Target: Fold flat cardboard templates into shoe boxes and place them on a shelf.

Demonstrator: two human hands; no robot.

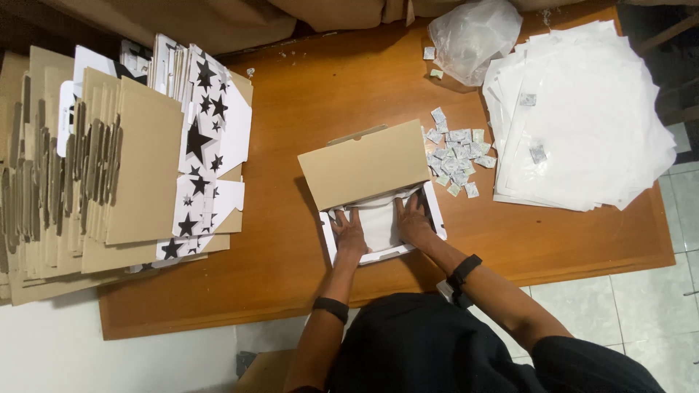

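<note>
View from above of a brown wooden table (306,94) with a person seated at its near edge. At the centre stands an open cardboard box (378,196), white inside, its plain brown lid (364,164) raised and tilted away from the person. Inside the box lies a sheet of white paper (378,222). Both hands rest in the box on this sheet: the left hand (349,234) lies flat near the left wall, fingers spread and pointing away from the body; the right hand (413,220) lies flat toward the right wall, fingers likewise extended. Neither hand grips anything; both are open and press palm-down on the paper. Each wrist carries a dark band.

Left of the box, well apart from it, is a large stack of flattened cardboard boxes (95,167), some showing brown card and others a white face printed with black stars (200,138). Just beside the box on its right lies a loose heap of small white sachets (455,156). Farther right is a thick pile of white paper sheets (582,116), with two sachets lying on top. Behind the sachets, near the far edge of the table, sits a crumpled clear plastic bag (473,36). Pale tiled floor (641,291) shows at lower right.
</note>
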